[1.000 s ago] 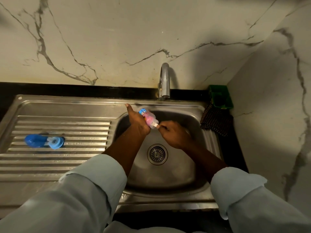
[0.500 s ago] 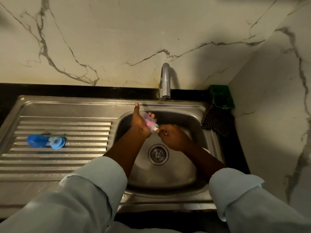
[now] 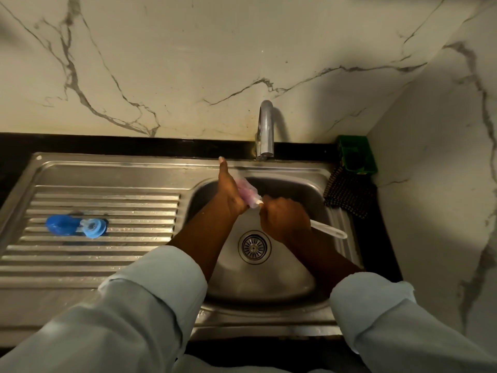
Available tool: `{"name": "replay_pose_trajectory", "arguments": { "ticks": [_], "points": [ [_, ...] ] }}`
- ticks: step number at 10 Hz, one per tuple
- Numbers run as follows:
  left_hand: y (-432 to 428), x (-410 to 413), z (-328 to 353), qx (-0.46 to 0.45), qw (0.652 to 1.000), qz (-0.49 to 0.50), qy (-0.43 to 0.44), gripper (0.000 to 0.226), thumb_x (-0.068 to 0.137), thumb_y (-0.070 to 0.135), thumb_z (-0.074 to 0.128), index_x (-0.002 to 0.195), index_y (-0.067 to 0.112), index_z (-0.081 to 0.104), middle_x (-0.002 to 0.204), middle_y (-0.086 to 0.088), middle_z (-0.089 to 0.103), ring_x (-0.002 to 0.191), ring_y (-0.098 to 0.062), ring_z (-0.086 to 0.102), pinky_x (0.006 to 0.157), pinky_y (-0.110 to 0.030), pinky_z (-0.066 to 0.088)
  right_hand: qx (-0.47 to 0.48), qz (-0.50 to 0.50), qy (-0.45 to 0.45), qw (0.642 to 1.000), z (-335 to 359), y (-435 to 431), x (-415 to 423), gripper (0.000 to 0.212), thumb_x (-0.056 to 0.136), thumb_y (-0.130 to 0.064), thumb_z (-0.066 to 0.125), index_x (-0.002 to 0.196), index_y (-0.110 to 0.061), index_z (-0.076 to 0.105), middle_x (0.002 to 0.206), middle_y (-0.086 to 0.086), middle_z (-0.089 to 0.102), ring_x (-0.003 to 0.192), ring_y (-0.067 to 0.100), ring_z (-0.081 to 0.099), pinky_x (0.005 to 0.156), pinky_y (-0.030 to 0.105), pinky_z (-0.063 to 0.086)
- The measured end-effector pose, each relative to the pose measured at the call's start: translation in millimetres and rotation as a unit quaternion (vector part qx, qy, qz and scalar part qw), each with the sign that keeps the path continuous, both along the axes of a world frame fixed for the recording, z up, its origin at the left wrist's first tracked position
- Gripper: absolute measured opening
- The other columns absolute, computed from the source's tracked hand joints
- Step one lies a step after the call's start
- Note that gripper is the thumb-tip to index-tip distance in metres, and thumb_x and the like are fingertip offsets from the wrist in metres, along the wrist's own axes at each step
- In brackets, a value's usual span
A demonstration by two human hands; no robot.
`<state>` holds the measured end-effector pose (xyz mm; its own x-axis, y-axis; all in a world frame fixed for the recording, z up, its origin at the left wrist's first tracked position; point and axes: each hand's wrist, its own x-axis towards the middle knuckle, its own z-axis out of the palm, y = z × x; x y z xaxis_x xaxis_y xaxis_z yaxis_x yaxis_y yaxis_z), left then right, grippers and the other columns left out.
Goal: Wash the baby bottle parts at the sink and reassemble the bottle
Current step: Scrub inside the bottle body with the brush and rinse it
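Two blue parts: a cap [image 3: 59, 224] and a ring collar [image 3: 94, 228] lie touching on the ribbed steel drainboard [image 3: 107, 251] at mid left, well apart from the basin; smooth plastic, rounded, both unmoved since a second ago.
Left hand: the left hand [image 3: 228, 196] wraps the bottle [image 3: 248, 193] over the basin at centre frame, thumb pointing straight up; a second ago the bottle's blue print faced up, and now it is turned out of sight.
Bottle: clear plastic, pink-tinted inside, a short cylinder tilted with its mouth down and right.
Brush: a pale plastic brush handle [image 3: 326, 230] enters the bottle's mouth and now trails out behind the fist, where earlier it was hidden.
Right hand: the right hand [image 3: 285, 220] is clenched round the handle.
Meaning: I judge the inside scrub is under way, with rinsing and reassembly left.
Sink: the pressed steel sink [image 3: 269, 294] has a round slotted drain [image 3: 254, 247]; whether the curved metal tap [image 3: 265, 130] runs, I cannot tell.
Right corner: a green holder [image 3: 357, 157] sits above a dark woven scrubber [image 3: 347, 195].
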<state>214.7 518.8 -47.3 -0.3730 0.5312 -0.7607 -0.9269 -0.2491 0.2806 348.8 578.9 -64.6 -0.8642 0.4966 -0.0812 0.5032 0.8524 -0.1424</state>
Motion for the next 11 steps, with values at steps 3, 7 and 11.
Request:
{"name": "replay_pose_trajectory", "arguments": {
  "ticks": [3, 7, 11],
  "points": [
    [-11, -1, -18, 0.01, 0.998, -0.011, 0.054, 0.06, 0.085, 0.063, 0.065, 0.106, 0.008, 0.059, 0.086, -0.005, 0.059, 0.072, -0.016, 0.057, 0.073, -0.03, 0.051, -0.395, -0.038, 0.038, 0.917, 19, 7, -7, 0.031, 0.102, -0.021, 0.048, 0.073, -0.018, 0.059, 0.065, 0.0, 0.054, 0.061, 0.015, 0.049, 0.06, 0.032, 0.039],
    [0, -1, 4, -0.034, 0.994, -0.089, 0.059, 0.059, 0.087, 0.084, 0.036, 0.11, 0.034, 0.058, 0.078, -0.014, 0.049, 0.071, -0.023, 0.054, 0.101, -0.03, 0.045, 0.018, 0.011, 0.011, 1.0, 7, -2, 5, 0.031, 0.106, -0.037, 0.036, 0.115, -0.019, 0.059, 0.091, 0.002, 0.071, 0.078, 0.023, 0.068, 0.064, 0.03, 0.045],
    [15, -8, -2, -0.111, 0.976, -0.144, 0.117, 0.049, 0.098, 0.064, 0.037, 0.066, 0.035, 0.013, 0.045, 0.01, 0.058, 0.066, -0.011, 0.044, 0.064, -0.03, 0.044, -0.319, -0.079, 0.165, 0.93, 1, 1, 5, 0.024, 0.104, -0.028, 0.049, 0.081, -0.025, 0.057, 0.067, -0.005, 0.055, 0.059, 0.011, 0.049, 0.058, 0.028, 0.038]
  ]
}}
